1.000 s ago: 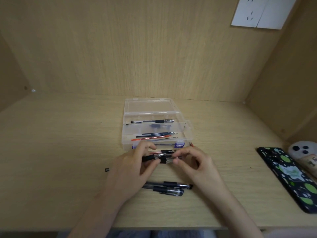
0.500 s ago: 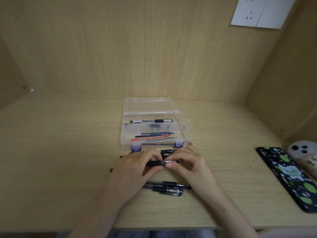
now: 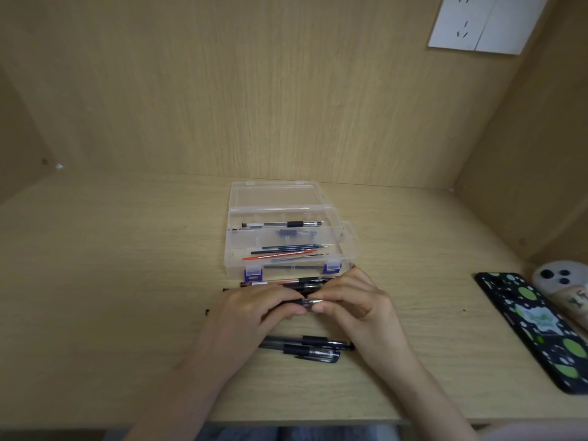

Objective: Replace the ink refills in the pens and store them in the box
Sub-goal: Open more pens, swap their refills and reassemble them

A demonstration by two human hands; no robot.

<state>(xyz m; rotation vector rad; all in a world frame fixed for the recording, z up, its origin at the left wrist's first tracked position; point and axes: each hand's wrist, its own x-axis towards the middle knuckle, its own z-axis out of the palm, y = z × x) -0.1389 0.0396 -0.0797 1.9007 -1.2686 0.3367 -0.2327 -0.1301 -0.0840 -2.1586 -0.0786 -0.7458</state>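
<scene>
Both hands meet over the desk just in front of the clear plastic box (image 3: 348, 241). My left hand (image 3: 254, 308) grips the black barrel of a pen (image 3: 304, 302), while my right hand (image 3: 353, 302) pinches its metal tip end. The box stands open with its lid laid back; it holds one black pen (image 3: 283, 224) in the rear section and several thin refills (image 3: 286, 253), blue and red, in the front section. More pens (image 3: 286, 281) lie between box and hands. Two black pens (image 3: 310, 346) lie near the desk's front edge, below my hands.
A phone in a black case with green spots (image 3: 537, 329) lies at the right, with a grey phone (image 3: 563, 276) beyond it. Small dark pen parts (image 3: 207, 311) sit left of my hands. Wooden walls enclose the desk; a white socket plate (image 3: 483, 22) is upper right.
The hands with the pen have dropped slightly toward me, away from the box front. Fingers shifted along the pen; the right fingertips now pinch its metal tip.
</scene>
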